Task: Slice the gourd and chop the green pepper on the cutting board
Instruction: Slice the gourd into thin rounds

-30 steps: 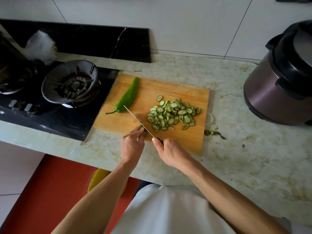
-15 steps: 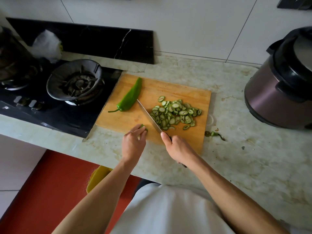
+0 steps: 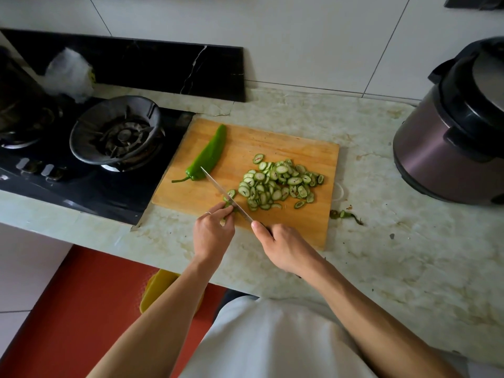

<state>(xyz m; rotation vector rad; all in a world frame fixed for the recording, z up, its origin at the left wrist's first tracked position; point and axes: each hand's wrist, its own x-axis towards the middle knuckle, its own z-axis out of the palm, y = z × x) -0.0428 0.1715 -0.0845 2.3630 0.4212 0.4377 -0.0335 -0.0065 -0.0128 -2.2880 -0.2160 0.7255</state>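
Note:
A wooden cutting board (image 3: pixel 289 148) lies on the marble counter. A whole green pepper (image 3: pixel 208 156) rests along its left side, stem toward me. A heap of thin gourd slices (image 3: pixel 278 184) covers the board's right half. My left hand (image 3: pixel 214 233) pinches the short gourd stub (image 3: pixel 227 204) at the board's near edge. My right hand (image 3: pixel 283 248) grips the handle of a knife (image 3: pixel 226 193); the blade lies right against the stub, tip near the pepper. One fresh slice (image 3: pixel 231 192) sits beside the blade.
A black gas hob with a burner (image 3: pixel 117 132) sits left of the board. At the right stands a dark rice cooker (image 3: pixel 452 137). Gourd scraps (image 3: pixel 345 215) lie on the counter (image 3: pixel 395 255) just right of the board. A crumpled bag (image 3: pixel 68 75) is behind the hob.
The knife blade has come back against the gourd stub after swinging toward the slice pile, and another slice lies beside it. My left hand still pinches the stub.

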